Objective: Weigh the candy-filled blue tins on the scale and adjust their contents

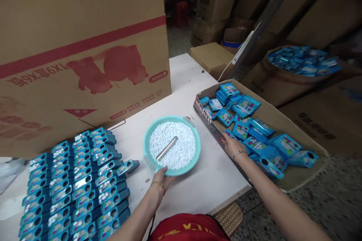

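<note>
- Left hand [161,181], lower centre of the frame: closed on the near rim of a turquoise basin [198,147], thumb uppermost. I judge this grip steadies the basin.
- Basin: at the centre, flat on the white table [185,79], between the blue containers and the tray. White pellets [182,154] cover its bottom; the raised rim appears to keep them from spilling.
- Metal tube [166,148]: lies slantwise on the pellets, untouched by either hand, presumably left there to stay within reach.
- Right hand [234,147], right of centre: at the near left edge of a cardboard tray [299,128]. I cannot tell whether its fingers grip the edge or merely rest there.
- Tray: holds blue packs [247,105] in loose disorder; its low walls seemingly confine them while leaving them easy to reach.
- Blue containers [83,181], lower left: close-set columns, many showing dark round openings, some bearing pellets on top. The packing probably props them. One container [126,167] lies just beside the columns, towards the basin.
- Large carton [85,15], upper left: stands behind the columns, perhaps serving as a backstop.
</note>
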`<state>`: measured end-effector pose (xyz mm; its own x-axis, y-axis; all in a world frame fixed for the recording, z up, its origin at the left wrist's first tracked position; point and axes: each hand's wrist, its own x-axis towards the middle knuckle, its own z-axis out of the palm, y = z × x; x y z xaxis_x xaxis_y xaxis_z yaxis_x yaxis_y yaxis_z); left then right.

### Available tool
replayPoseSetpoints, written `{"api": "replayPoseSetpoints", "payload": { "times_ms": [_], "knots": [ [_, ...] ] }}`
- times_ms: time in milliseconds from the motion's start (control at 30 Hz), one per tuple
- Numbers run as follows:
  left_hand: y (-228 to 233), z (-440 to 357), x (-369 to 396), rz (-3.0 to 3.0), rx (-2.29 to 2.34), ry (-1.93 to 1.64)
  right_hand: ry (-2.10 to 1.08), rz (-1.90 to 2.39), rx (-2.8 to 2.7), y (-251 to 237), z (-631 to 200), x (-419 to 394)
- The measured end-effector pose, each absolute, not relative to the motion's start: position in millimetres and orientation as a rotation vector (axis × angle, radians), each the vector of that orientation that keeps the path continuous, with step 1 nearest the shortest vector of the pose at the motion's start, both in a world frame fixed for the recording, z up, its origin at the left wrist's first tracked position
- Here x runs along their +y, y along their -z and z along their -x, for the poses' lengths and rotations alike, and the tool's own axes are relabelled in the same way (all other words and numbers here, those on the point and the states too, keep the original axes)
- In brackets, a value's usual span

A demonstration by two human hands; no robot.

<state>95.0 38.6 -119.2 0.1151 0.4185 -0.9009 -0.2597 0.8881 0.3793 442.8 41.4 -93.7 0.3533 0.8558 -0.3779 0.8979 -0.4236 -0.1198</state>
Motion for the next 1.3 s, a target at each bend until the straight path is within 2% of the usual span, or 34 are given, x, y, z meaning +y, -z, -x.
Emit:
{"api": "replayPoseSetpoints", "payload": {
  "times_ms": [167, 233, 333, 400, 467, 533, 700, 833, 933, 1167, 1300],
  "knots": [
    [117.1, -120.2, 108.9, -0.445, 1.314, -0.439, 0.429, -2.567, 1.69, 89.6, -434.0, 44.2],
    [109.2, -107.8, 103.1, -0.573, 1.325, -0.394, 0.328, -2.593, 1.794, 85.0, -419.7, 35.7],
    [102.0, -74.0, 56.0, -0.752, 1.365, -0.301, 0.274, -2.591, 2.111, 84.1, -387.8, 4.4],
    [102.3, -50.1, 11.0, -0.877, 1.414, -0.228, 0.455, -2.617, 2.364, 91.7, -363.6, -30.6],
    [105.5, -30.4, -30.8, -1.035, 1.471, -0.158, 0.763, -2.711, 2.416, 106.4, -341.4, -74.4],
    [111.5, -17.7, -60.0, -1.23, 1.495, -0.11, 0.938, -2.845, 2.196, 126.3, -324.8, -122.5],
    [139.9, -20.2, -80.0, -1.76, 1.307, -0.029, 1.098, -3.122, 1.347, 172.0, -314.3, -242.2],
    [165.3, -29.9, -87.2, -2.393, 1.093, 0.334, 1.233, -3.224, 0.655, 181.3, -313.3, -325.8],
    [181.8, -28.8, -97.6, -2.571, 1.095, 0.42, 1.291, -3.281, 0.194, 180.7, -292.8, -375.0],
    [203.7, -31.9, -119.0, -2.712, 1.163, 0.13, 1.474, -3.391, -0.506, 196.0, -217.8, -416.2],
    [203.7, -39.0, -127.1, -2.711, 1.181, 0.031, 1.609, -3.532, -0.702, 223.0, -228.7, -400.9]
  ]
}}
